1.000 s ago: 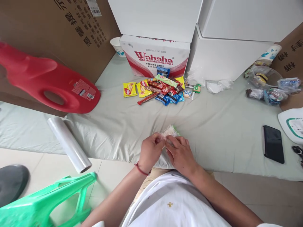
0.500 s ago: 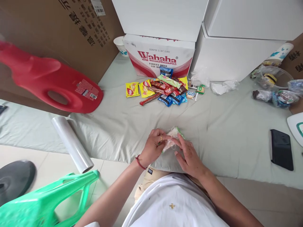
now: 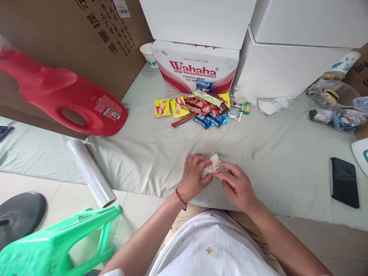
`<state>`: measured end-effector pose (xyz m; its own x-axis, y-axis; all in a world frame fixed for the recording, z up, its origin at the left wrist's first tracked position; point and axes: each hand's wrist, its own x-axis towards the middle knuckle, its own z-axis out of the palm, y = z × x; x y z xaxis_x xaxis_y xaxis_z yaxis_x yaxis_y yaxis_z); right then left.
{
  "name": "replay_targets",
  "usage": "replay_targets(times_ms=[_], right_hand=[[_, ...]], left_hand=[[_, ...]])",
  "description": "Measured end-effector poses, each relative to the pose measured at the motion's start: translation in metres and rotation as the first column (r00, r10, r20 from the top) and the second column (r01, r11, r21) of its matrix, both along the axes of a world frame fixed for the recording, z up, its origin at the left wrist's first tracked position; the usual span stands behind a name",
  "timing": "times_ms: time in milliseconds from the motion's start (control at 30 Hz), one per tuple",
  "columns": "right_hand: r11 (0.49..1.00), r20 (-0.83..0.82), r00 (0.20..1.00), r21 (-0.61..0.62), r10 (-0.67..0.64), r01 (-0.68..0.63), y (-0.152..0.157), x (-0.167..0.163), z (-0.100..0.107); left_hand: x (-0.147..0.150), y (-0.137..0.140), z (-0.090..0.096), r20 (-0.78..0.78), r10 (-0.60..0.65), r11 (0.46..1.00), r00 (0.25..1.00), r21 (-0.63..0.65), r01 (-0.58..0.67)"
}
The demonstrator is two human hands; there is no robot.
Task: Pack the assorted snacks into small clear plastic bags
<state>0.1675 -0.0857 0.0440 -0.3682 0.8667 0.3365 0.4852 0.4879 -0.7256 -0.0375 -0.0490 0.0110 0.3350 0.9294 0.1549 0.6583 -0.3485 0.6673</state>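
Observation:
Near the front edge of the cloth-covered surface lies a small whitish packet with a green edge [image 3: 213, 165], wrapped in crinkled clear plastic film. My left hand [image 3: 197, 174], with a ring and a red bracelet, closes on its left side with thumb and fingers. From the right, my right hand [image 3: 238, 186] pinches the film at the packet's right edge with its fingertips. The packet's underside is hidden. Farther back is a heap of wrapped snacks [image 3: 205, 105] in red, yellow, blue and green.
A Wahaha carton [image 3: 195, 69] stands behind the snacks. To the left are a red jug [image 3: 57, 92], a roll of clear film [image 3: 91, 174] and a green stool [image 3: 57, 245]. On the right lie a black phone [image 3: 344, 182], crumpled film [image 3: 274, 105] and a clear bowl [image 3: 345, 92].
My fingers have shifted on the packet: the left hand now grips its left side, and the right hand has moved slightly rightward to its edge. The view has shifted slightly.

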Motion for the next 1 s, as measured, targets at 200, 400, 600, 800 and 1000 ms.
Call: replay_targets(times_ms=[200,400,600,800,1000], right_hand=[[0.976,0.202,0.960,0.064,0.194,-0.210,0.052,-0.006,-0.008],[0.986,0.135,0.983,-0.124,0.128,-0.111,0.071,-0.014,-0.020],[0.989,0.052,0.999,-0.144,-0.003,0.010,0.047,-0.014,-0.019],[0.957,-0.090,0.995,-0.291,-0.030,0.003,0.041,-0.001,-0.019],[0.993,0.155,0.981,-0.024,0.118,-0.116,0.064,0.012,-0.004]], left_hand=[[0.005,0.004,-0.007,-0.047,-0.023,1.000,0.999,0.003,0.023],[0.007,-0.014,0.010,0.033,0.081,0.955,0.996,0.283,-0.087],[0.009,-0.023,0.017,0.003,0.065,0.954,0.998,0.294,-0.063],[0.011,-0.020,-0.006,-0.181,0.116,0.986,0.977,0.140,-0.092],[0.010,-0.015,-0.008,-0.252,0.092,0.988,0.963,0.147,-0.056]])
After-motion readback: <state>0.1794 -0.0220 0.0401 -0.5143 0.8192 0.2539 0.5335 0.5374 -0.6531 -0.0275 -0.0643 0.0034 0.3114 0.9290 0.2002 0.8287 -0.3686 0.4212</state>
